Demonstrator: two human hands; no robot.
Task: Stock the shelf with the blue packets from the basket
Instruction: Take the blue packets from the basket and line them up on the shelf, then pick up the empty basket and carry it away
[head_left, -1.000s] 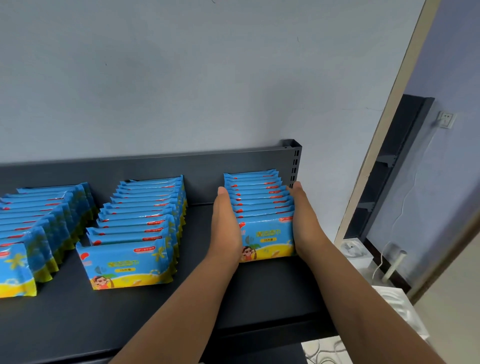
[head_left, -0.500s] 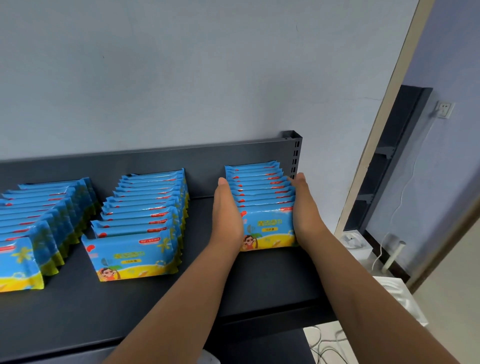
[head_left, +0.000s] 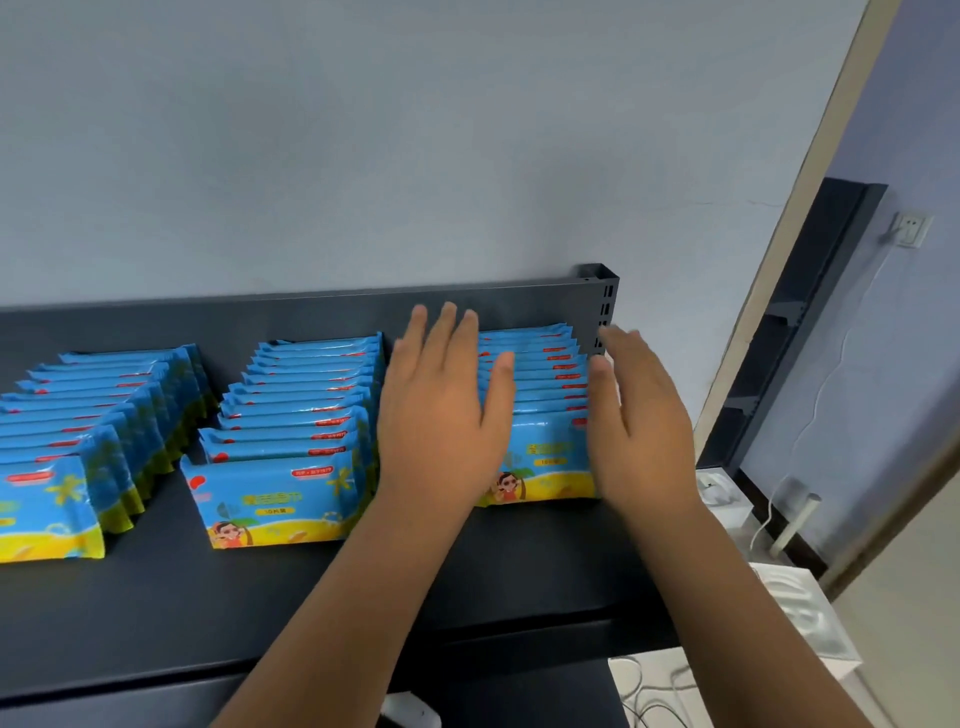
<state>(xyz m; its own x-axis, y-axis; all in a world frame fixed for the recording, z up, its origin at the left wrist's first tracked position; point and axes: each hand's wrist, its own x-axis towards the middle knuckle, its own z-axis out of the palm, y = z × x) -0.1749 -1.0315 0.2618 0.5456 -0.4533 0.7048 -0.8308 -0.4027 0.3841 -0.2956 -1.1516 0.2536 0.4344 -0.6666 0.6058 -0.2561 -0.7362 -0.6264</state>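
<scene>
Neither hand has a grip on anything: the left hand (head_left: 441, 415) is spread wide with straight fingers, palm down, over the left end of the right row of packets (head_left: 545, 374), and the right hand (head_left: 641, 421) is flat with straight fingers at that row's right end, its outline blurred. Whether either palm touches the packets cannot be told. This row of blue packets stands on edge, one behind another, at the back right corner of the dark shelf (head_left: 156, 597), its rear packet close to the shelf's back panel (head_left: 311, 317). A middle row of packets (head_left: 306, 395) stands just left of the left hand, running from the back panel towards the front edge. A left row of packets (head_left: 88, 410) stands further along, cut off by the picture's side. Beyond the shelf's right edge, white boxes (head_left: 800, 618) lie on the floor, and a socket (head_left: 911, 228) sits on the wall
</scene>
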